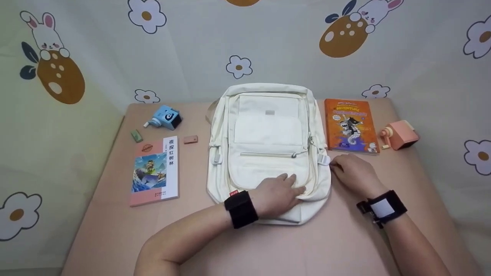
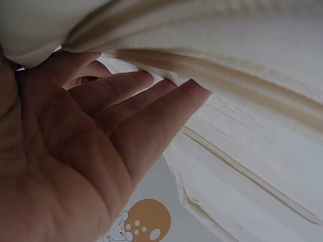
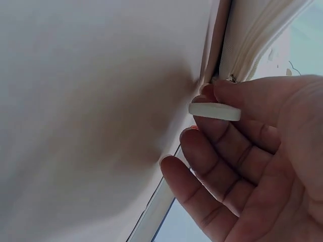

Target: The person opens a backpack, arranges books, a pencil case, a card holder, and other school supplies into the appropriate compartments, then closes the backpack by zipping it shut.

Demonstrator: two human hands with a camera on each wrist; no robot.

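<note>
A cream backpack (image 1: 268, 130) lies on the pink-covered table, its front pocket and zippers facing up. Spread over the lower front of the bag is my left hand (image 1: 278, 195). The left wrist view shows its fingers (image 2: 156, 123) extended close against the cream cloth beside a zipper seam. At the bag's right side, by a white side buckle (image 1: 323, 159), is my right hand (image 1: 356, 174). Between its thumb and forefinger it pinches a short off-white strap end (image 3: 214, 111), with the other fingers (image 3: 194, 194) loosely bent. Part of the strap is hidden by the hand.
Right of the bag lie an orange book (image 1: 351, 126) and a pink pencil sharpener (image 1: 401, 135). On the left are a blue pencil sharpener (image 1: 167, 117), a green eraser (image 1: 136, 135), a pink eraser (image 1: 190, 139) and a pink-and-white book (image 1: 155, 172). Patterned cloth (image 1: 191, 50) hangs behind.
</note>
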